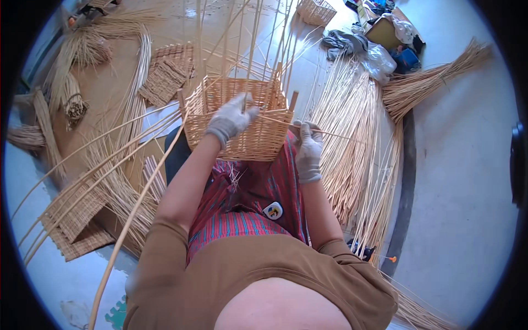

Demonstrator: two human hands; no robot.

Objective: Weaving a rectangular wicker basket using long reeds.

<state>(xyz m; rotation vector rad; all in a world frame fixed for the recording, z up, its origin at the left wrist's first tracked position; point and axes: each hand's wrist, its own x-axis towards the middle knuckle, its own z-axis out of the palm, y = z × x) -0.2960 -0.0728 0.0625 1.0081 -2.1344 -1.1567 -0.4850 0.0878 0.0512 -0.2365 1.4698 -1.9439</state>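
A half-woven wicker basket (242,137) rests on my lap, with tall upright canes rising from its walls. My left hand (230,121), in a pale work glove, reaches over the near rim. Its fingers are closed on an upright cane there. Off the basket's right corner, my gloved right hand (309,154) is closed on a thin cane strand (275,120). This strand runs from the near rim through the hand and out to the right. Wooden corner posts (293,100) stick up from the basket. Several long canes (137,198) trail from its left corner toward the lower left.
A wide bundle of loose canes (349,132) lies on the right, with another bundle (434,80) beyond. Woven mats (165,80) and cane bundles (74,102) cover the left floor. A second basket (316,12) stands at the back, near plastic bags (379,61).
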